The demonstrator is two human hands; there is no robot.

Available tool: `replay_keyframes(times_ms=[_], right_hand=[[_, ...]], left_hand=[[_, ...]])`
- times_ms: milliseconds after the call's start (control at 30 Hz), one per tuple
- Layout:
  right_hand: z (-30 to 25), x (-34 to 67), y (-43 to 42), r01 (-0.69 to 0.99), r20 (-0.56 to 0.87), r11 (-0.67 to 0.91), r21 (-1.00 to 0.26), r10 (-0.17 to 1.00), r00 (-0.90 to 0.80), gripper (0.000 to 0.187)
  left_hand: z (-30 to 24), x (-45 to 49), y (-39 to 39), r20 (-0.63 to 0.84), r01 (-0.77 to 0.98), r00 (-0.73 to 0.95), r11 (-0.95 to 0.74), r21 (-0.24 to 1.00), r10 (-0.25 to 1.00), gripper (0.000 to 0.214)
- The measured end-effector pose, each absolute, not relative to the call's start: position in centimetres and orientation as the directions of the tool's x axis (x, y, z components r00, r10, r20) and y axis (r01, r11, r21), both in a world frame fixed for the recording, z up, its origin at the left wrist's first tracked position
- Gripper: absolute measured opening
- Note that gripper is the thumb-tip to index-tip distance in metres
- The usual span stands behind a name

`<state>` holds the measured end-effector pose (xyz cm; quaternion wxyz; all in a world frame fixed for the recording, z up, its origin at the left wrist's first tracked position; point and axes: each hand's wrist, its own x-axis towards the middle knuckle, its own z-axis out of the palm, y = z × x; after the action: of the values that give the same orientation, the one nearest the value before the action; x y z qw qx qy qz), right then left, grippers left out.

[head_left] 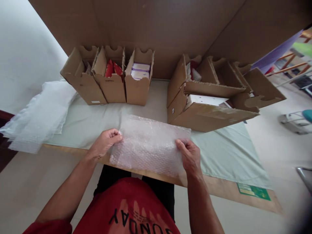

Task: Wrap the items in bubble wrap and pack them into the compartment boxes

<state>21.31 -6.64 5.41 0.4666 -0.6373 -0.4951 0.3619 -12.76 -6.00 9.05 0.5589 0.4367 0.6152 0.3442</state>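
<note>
A clear sheet of bubble wrap is spread between my two hands, over the front edge of the cloth-covered table. My left hand pinches its left edge between thumb and fingers. At the opposite edge, my right hand grips the sheet with the thumb on top and the fingers mostly hidden behind. Through the sheet nothing else can be made out.
Cardboard file boxes stand at the back, holding red packets and white-purple boxes. More cardboard boxes sit to the right, one with a white box. A pile of bubble wrap sheets overhangs the left edge.
</note>
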Motion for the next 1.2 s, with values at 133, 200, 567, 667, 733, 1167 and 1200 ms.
replay_keyframes(times_ms=[133,200,567,667,733,1167,1200], right_hand=[[4.8,22.8,-5.9,0.293,-0.036,-0.094,-0.951,0.980,0.197,0.037],[4.4,23.2,-5.9,0.303,-0.062,-0.114,-0.946,0.982,0.177,0.035],[2.2,23.1,-6.9,0.170,-0.066,-0.119,-0.978,0.954,0.291,0.040],[1.9,23.6,-7.3,0.207,-0.054,-0.129,-0.970,0.941,0.334,0.054],[2.2,24.2,-7.7,0.315,-0.013,-0.126,-0.941,0.941,0.337,0.056],[3.0,23.5,-8.9,0.912,0.110,-0.093,-0.401,0.983,0.149,0.022],[3.1,23.4,-8.8,0.914,0.102,-0.093,-0.396,0.984,0.144,0.023]], left_hand=[[8.4,-11.6,-5.6,-0.346,0.249,-0.014,0.339,0.907,0.938,0.027],[7.9,-11.2,-5.2,-0.335,0.320,-0.031,0.327,0.889,0.942,0.025],[6.9,-8.3,-4.9,-0.503,0.283,0.106,0.459,0.842,0.858,0.041],[7.5,-7.7,-5.5,-0.602,0.142,0.118,0.587,0.797,0.790,0.047],[7.6,-7.3,-5.7,-0.642,0.115,0.107,0.632,0.767,0.759,0.050],[7.0,-6.7,-6.1,-0.608,0.259,-0.001,0.588,0.766,0.794,0.043],[6.8,-6.7,-6.2,-0.601,0.275,-0.001,0.578,0.769,0.800,0.041]])
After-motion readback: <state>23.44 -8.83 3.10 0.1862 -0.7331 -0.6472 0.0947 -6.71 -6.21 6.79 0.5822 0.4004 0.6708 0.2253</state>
